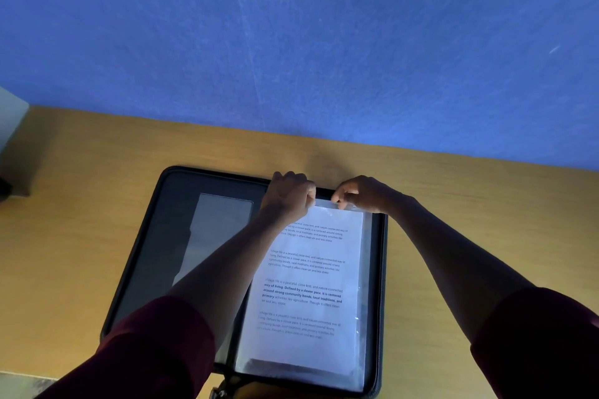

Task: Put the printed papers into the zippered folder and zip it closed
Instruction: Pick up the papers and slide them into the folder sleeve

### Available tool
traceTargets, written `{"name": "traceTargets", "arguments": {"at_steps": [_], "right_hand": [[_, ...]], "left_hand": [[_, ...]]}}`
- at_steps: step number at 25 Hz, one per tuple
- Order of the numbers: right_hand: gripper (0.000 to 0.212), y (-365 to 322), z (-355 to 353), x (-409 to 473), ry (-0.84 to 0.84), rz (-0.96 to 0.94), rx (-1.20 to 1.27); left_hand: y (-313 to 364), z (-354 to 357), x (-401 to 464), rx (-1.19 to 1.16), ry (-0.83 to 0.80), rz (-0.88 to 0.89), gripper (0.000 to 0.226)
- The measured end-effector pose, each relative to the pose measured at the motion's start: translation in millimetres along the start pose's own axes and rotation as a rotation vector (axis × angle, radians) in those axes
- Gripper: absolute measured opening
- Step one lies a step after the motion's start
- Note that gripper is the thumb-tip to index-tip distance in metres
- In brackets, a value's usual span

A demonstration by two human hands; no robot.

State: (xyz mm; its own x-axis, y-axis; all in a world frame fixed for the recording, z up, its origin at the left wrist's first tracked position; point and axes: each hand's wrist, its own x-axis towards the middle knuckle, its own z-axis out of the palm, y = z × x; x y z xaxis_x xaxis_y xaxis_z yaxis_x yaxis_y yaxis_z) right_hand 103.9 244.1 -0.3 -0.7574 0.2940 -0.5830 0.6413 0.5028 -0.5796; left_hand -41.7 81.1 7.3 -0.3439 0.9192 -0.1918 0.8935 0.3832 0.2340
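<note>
A black zippered folder [155, 236] lies open flat on the wooden table. Its right half carries a clear plastic sleeve [366, 285] with the printed papers [311, 269] inside, text facing up. My left hand [288, 194] grips the far edge of the sleeve at its top left corner, fingers curled. My right hand [363, 194] pinches the same top edge a little to the right. Both forearms stretch across the folder. The left half shows a dark inner pocket with a grey panel [217, 230].
The yellow-brown table [81, 204] runs up to a blue wall [291, 42] just behind the folder. A pale object [11, 116] stands at the far left edge. Bare tabletop lies on both sides of the folder.
</note>
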Motion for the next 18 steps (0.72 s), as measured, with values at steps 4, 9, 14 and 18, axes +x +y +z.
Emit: {"name": "traceTargets", "arguments": {"at_steps": [4, 9, 14, 18], "right_hand": [[0.022, -7.1, 2.3, 0.6, -0.019, 0.037, -0.031], [0.015, -8.3, 5.7, -3.6, -0.046, 0.031, -0.095], [0.019, -3.8, 10.1, -13.3, 0.022, 0.029, -0.116], [0.024, 2.4, 13.5, -23.0, 0.197, 0.049, -0.081]], "left_hand": [[0.2, -1.6, -1.4, -0.005, -0.003, -0.009, 0.011], [1.9, -2.3, -2.5, 0.008, -0.01, -0.026, 0.014], [-0.7, 1.3, -3.9, -0.003, -0.012, -0.024, 0.011], [-3.4, 3.7, -5.5, -0.04, 0.003, -0.033, 0.008]]}}
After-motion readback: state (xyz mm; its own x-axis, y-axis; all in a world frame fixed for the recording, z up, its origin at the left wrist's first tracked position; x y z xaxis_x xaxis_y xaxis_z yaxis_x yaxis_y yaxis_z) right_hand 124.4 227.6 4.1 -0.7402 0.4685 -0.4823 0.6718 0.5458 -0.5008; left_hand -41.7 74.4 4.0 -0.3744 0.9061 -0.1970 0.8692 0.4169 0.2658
